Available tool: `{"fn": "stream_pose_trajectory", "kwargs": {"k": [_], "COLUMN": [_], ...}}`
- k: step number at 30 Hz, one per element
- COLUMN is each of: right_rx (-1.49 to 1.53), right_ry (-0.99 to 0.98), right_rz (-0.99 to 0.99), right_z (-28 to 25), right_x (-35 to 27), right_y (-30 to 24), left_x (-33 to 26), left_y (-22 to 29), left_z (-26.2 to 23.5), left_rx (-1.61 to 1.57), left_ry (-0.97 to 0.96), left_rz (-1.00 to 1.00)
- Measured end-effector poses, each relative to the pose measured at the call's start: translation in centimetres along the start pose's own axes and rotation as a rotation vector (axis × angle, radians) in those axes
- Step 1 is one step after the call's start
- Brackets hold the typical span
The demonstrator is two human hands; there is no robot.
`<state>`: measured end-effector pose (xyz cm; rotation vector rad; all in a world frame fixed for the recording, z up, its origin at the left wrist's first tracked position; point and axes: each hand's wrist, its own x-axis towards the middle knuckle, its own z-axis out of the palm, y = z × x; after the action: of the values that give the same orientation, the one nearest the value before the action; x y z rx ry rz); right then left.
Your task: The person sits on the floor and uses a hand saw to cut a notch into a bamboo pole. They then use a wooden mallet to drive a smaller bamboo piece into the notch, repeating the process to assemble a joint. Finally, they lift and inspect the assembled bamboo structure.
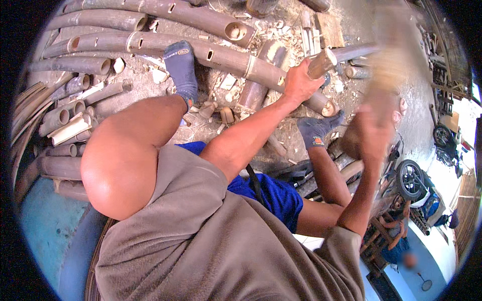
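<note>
At the far left, many cut bamboo tubes are lying in a heap on the ground, some with open round ends and some split, and pale chips are lying scattered among them. A little more to the right, the person's bent knee is filling the lower middle, and the foot in a grey sock is pressing on a long dark bamboo pole that is running across the floor from upper left to the right; this pole is showing small rectangular slots along its side. Another long pole is lying above it, near the top edge. Near the centre, the left hand is resting at the right end part of the pressed pole, and its grip is closed around a short wooden-handled tool, which is standing tilted against the bamboo. Below it, the other foot in a grey sock is sitting on the ground just beside the pole's open end. Further right, the right hand is raised and blurred; its grip is closed on a thick wooden mallet, which is also blurred and pointing upward. At the right rim, a wheel of a motorbike is showing
</note>
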<state>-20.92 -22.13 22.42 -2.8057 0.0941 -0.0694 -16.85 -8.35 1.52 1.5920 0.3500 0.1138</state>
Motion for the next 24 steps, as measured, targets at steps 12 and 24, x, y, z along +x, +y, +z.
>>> {"fn": "stream_pose_trajectory", "kwargs": {"k": [12,24], "right_rx": [0.068,0.518], "right_ry": [-0.258,-0.133], "right_rz": [-0.07,0.087], "right_z": [1.9,0.7], "right_x": [1.3,-1.7], "right_y": [0.4,4.0], "left_x": [0.4,3.0], "left_y": [-1.3,0.6], "left_z": [-0.1,-4.0], "left_rx": [0.106,-0.232], "left_ry": [-0.048,0.071], "left_rz": [-0.038,-0.029]}}
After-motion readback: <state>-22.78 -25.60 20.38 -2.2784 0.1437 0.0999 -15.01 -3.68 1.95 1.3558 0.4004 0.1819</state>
